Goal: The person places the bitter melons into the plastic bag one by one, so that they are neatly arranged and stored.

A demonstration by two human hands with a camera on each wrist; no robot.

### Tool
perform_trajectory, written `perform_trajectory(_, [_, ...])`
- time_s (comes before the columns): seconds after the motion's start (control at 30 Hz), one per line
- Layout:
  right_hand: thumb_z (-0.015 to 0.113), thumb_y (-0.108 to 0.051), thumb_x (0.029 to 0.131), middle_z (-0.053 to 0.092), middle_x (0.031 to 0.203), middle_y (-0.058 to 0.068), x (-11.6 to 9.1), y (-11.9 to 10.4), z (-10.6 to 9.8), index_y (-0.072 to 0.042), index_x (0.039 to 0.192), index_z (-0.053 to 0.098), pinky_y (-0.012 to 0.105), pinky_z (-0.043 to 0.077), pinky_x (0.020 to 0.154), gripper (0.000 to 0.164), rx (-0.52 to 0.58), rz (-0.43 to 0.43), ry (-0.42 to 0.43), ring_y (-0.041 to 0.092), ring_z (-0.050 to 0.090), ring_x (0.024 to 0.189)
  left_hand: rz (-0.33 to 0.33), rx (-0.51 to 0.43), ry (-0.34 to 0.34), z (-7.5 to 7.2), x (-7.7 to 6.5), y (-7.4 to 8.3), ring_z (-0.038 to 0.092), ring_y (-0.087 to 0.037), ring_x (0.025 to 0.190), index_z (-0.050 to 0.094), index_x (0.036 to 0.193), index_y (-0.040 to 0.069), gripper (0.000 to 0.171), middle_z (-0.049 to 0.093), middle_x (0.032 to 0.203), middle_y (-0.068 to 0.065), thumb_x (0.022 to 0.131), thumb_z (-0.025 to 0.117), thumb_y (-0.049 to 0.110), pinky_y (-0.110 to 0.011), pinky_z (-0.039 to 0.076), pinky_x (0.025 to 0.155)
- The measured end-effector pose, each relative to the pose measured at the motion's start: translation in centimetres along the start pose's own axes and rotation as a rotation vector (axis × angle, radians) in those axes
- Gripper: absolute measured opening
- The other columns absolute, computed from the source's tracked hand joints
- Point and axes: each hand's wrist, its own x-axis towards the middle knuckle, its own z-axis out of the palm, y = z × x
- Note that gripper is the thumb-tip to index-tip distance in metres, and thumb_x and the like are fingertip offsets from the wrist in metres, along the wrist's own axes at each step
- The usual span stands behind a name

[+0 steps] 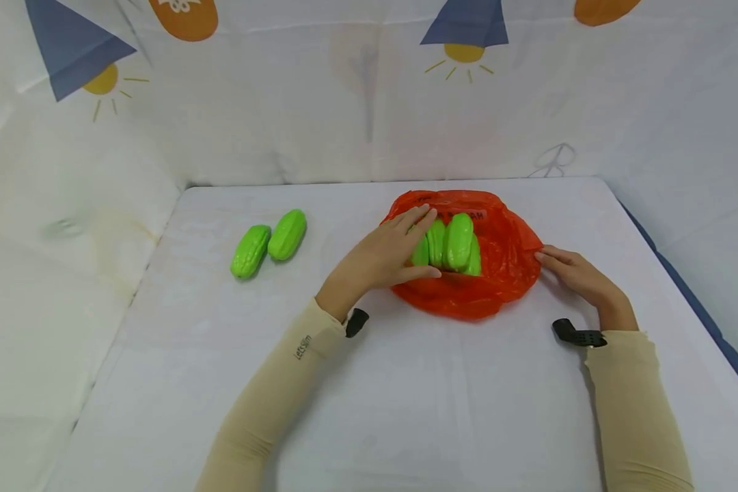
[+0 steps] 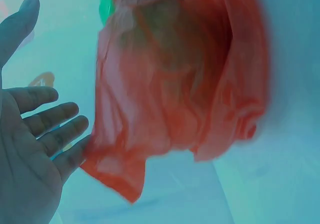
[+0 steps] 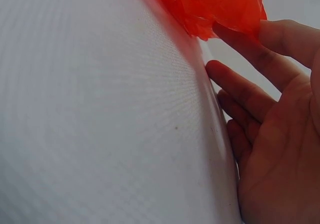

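Observation:
A red plastic bag (image 1: 504, 256) lies on the table with its mouth open upward, and several bright green, bumpy, cucumber-shaped vegetables (image 1: 459, 240) sit side by side inside. Over the bag's left side my left hand (image 1: 386, 251) is spread, fingers straight and thumb apart. In the left wrist view its fingers (image 2: 70, 129) stand extended beside the thin red plastic. At the bag's right edge my right hand (image 1: 575, 273) pinches the rim between thumb and index finger. The right wrist view shows its other fingers (image 3: 240, 88) loosely bent close to the tabletop.
Two more green vegetables, one nearer (image 1: 250, 251) and one farther (image 1: 288, 234), lie together on the white table (image 1: 436, 410) left of the bag. Behind the table hangs a white cloth (image 1: 283, 123) with printed shapes. Dark bands (image 1: 581, 336) circle both wrists.

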Motion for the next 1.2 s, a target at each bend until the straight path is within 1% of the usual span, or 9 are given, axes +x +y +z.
perform_trajectory(0.13, [0.038, -0.044, 0.105, 0.015, 0.159, 0.028, 0.0, 0.3, 0.0, -0.001, 0.153, 0.027, 0.071, 0.014, 0.113, 0.066, 0.01, 0.013, 0.001, 0.05, 0.01, 0.146, 0.009, -0.003, 0.028, -0.7, -0.9, -0.6, 0.017, -0.024, 0.152, 0.013, 0.158, 0.009, 0.097, 0.015, 0.164, -0.009, 0.09, 0.057, 0.062, -0.042, 0.023, 0.122])
perform_trajectory(0.2, [0.039, -0.045, 0.104, 0.015, 0.16, 0.028, 0.1, 0.3, 0.1, -0.001, 0.153, 0.027, 0.07, 0.014, 0.113, 0.067, 0.019, 0.012, -0.007, 0.049, 0.01, 0.146, 0.005, -0.004, 0.049, -1.1, -1.9, -1.2, 0.019, -0.024, 0.151, 0.014, 0.158, 0.009, 0.096, 0.016, 0.164, -0.009, 0.09, 0.058, 0.06, -0.042, 0.023, 0.122])
perform_trajectory(0.27, [0.039, -0.047, 0.104, 0.016, 0.16, 0.027, 0.2, 0.2, 0.3, -0.002, 0.153, 0.028, 0.07, 0.015, 0.113, 0.068, 0.02, 0.008, -0.01, 0.048, 0.01, 0.146, -0.009, -0.005, 0.092, -1.6, -3.1, -2.1, 0.022, -0.025, 0.15, 0.016, 0.157, 0.008, 0.095, 0.02, 0.163, -0.008, 0.089, 0.06, 0.059, -0.042, 0.024, 0.122])
perform_trajectory(0.37, [0.039, -0.049, 0.103, 0.017, 0.16, 0.026, 0.2, 0.0, 0.4, -0.002, 0.153, 0.028, 0.07, 0.015, 0.113, 0.069, 0.012, 0.007, -0.004, 0.048, 0.011, 0.146, -0.042, -0.009, 0.162, -2.2, -5.0, -3.7, 0.026, -0.025, 0.149, 0.02, 0.157, 0.008, 0.094, 0.025, 0.162, -0.009, 0.088, 0.064, 0.056, -0.044, 0.026, 0.121])
perform_trajectory(0.43, [0.04, -0.049, 0.103, 0.017, 0.159, 0.027, 0.1, -0.1, 0.2, -0.002, 0.152, 0.028, 0.071, 0.015, 0.113, 0.069, 0.005, 0.005, 0.007, 0.048, 0.011, 0.146, -0.072, -0.009, 0.191, -2.5, -5.9, -4.8, 0.027, -0.026, 0.148, 0.021, 0.156, 0.008, 0.094, 0.027, 0.161, -0.01, 0.088, 0.065, 0.055, -0.045, 0.026, 0.12])
perform_trajectory(0.7, [0.039, -0.046, 0.104, 0.015, 0.16, 0.028, 0.2, 0.2, 0.0, -0.002, 0.153, 0.027, 0.071, 0.015, 0.112, 0.067, 0.01, 0.016, -0.008, 0.049, 0.01, 0.146, -0.17, -0.025, 0.234, -2.9, -8.8, -7.8, 0.029, -0.027, 0.147, 0.023, 0.156, 0.01, 0.097, 0.028, 0.161, -0.008, 0.085, 0.069, 0.056, -0.045, 0.028, 0.12])
perform_trajectory(0.87, [0.038, -0.045, 0.104, 0.013, 0.16, 0.027, 0.1, 0.4, 0.0, -0.002, 0.154, 0.025, 0.072, 0.015, 0.112, 0.067, 0.01, 0.024, -0.008, 0.05, 0.009, 0.146, -0.225, -0.049, 0.234, -3.2, -10.2, -9.3, 0.03, -0.029, 0.146, 0.024, 0.157, 0.012, 0.104, 0.028, 0.161, -0.006, 0.078, 0.074, 0.058, -0.048, 0.029, 0.118])
perform_trajectory(0.97, [0.039, -0.046, 0.104, 0.014, 0.16, 0.027, 0.1, 0.3, 0.0, -0.002, 0.153, 0.026, 0.072, 0.015, 0.112, 0.067, 0.01, 0.023, -0.007, 0.049, 0.009, 0.146, -0.259, -0.071, 0.211, -3.5, -10.8, -10.3, 0.028, -0.03, 0.147, 0.022, 0.157, 0.014, 0.109, 0.026, 0.161, -0.005, 0.075, 0.076, 0.061, -0.051, 0.03, 0.117])
perform_trajectory(1.2, [0.04, -0.045, 0.104, 0.014, 0.16, 0.028, -0.2, -0.3, 0.0, 0.0, 0.152, 0.028, 0.071, 0.014, 0.113, 0.067, 0.026, 0.003, -0.009, 0.049, 0.008, 0.146, -0.308, -0.188, 0.149, -3.4, -12.4, -13.3, 0.022, -0.029, 0.15, 0.02, 0.158, 0.022, 0.116, 0.023, 0.163, -0.001, 0.067, 0.083, 0.059, -0.054, 0.024, 0.119])
